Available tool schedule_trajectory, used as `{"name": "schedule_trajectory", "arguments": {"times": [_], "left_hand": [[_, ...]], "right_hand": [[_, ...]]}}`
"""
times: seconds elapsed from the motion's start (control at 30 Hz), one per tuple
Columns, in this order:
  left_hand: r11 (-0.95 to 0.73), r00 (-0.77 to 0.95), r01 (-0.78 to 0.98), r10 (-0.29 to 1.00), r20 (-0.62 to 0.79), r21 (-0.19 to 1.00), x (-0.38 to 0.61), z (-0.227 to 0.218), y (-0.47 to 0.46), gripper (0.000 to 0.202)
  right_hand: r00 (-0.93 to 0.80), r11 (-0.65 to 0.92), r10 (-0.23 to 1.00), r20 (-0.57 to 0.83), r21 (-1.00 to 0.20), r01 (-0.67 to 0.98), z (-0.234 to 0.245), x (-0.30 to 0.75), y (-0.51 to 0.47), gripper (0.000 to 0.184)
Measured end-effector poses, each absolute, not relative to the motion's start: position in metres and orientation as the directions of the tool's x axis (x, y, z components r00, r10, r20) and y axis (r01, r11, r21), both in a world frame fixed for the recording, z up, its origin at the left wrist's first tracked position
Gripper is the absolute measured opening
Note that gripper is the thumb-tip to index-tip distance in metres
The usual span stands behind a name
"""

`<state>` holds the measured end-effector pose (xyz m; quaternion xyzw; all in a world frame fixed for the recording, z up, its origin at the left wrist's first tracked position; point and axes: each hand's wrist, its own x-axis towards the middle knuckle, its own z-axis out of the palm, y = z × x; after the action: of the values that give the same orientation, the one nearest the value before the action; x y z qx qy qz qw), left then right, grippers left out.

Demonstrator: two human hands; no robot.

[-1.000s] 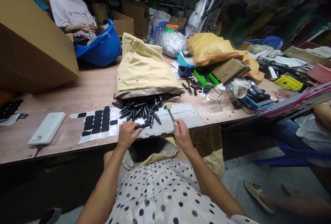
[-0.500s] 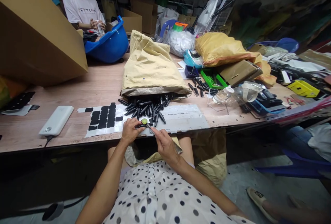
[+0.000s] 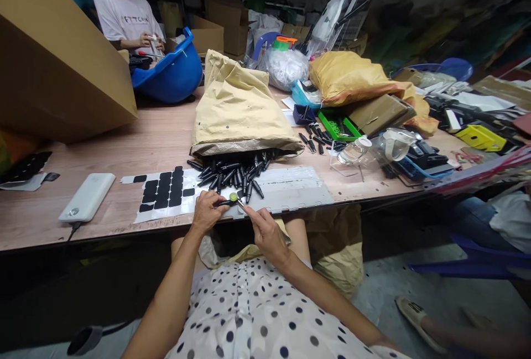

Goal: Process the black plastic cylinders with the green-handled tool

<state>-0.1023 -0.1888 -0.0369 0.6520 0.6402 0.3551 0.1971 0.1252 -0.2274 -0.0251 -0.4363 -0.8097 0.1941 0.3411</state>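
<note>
My left hand (image 3: 206, 211) is closed at the table's front edge, pinching a slim black tubular part (image 3: 224, 202). A round yellow-green piece (image 3: 233, 197) shows at that part's right end. My right hand (image 3: 267, 234) is closed around a thin metal tool (image 3: 241, 203), its tip at or near the yellow-green piece; its exact kind is too small to make out. Just beyond my hands, a pile of black tubular parts (image 3: 238, 173) spills from the mouth of a beige sack (image 3: 244, 104). White sheets (image 3: 160, 214) with black rounded stickers (image 3: 164, 190) lie to the left.
A white power bank (image 3: 88, 197) with a cable lies left, below a large cardboard box (image 3: 62, 55). Behind are a blue basin (image 3: 170, 74) and a co-worker (image 3: 128, 21). To the right stand a green tray (image 3: 338, 126), clear bottle (image 3: 352, 151) and yellow sack (image 3: 357, 79).
The view has shifted slightly. The yellow-green piece has turned or moved a little to the right between my hands, which keep their holds. The co-worker's hands have moved a little.
</note>
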Motion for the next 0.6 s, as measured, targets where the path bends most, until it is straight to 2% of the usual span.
{"name": "schedule_trajectory", "arguments": {"times": [0.13, 0.27, 0.33, 0.43, 0.53, 0.6], "left_hand": [[-0.106, -0.065, 0.709, 0.975, 0.214, 0.697, -0.103, -0.036, -0.189, 0.009], [-0.126, -0.044, 0.749, 0.97, 0.238, 0.65, -0.101, -0.033, -0.192, 0.008], [-0.14, -0.029, 0.778, 0.966, 0.258, 0.612, -0.099, -0.033, -0.193, 0.014], [-0.142, -0.027, 0.809, 0.961, 0.277, 0.57, -0.098, -0.034, -0.193, 0.02], [-0.152, -0.016, 0.82, 0.957, 0.289, 0.552, -0.099, -0.036, -0.193, 0.014], [-0.169, 0.001, 0.823, 0.955, 0.297, 0.542, -0.1, -0.036, -0.193, 0.009]], "right_hand": [[-0.357, 0.503, 0.864, 0.355, -0.648, 0.572, -0.026, 0.125, -0.225, 0.046], [-0.188, 0.426, 0.894, 0.407, -0.64, 0.639, -0.022, 0.142, -0.201, 0.044], [-0.081, 0.328, 0.909, 0.408, -0.584, 0.742, -0.022, 0.158, -0.18, 0.042], [0.043, 0.146, 0.917, 0.398, -0.433, 0.89, -0.028, 0.184, -0.148, 0.036], [0.078, 0.049, 0.905, 0.418, -0.285, 0.957, -0.037, 0.196, -0.13, 0.031], [0.093, 0.013, 0.895, 0.437, -0.232, 0.973, -0.041, 0.196, -0.127, 0.029]]}}
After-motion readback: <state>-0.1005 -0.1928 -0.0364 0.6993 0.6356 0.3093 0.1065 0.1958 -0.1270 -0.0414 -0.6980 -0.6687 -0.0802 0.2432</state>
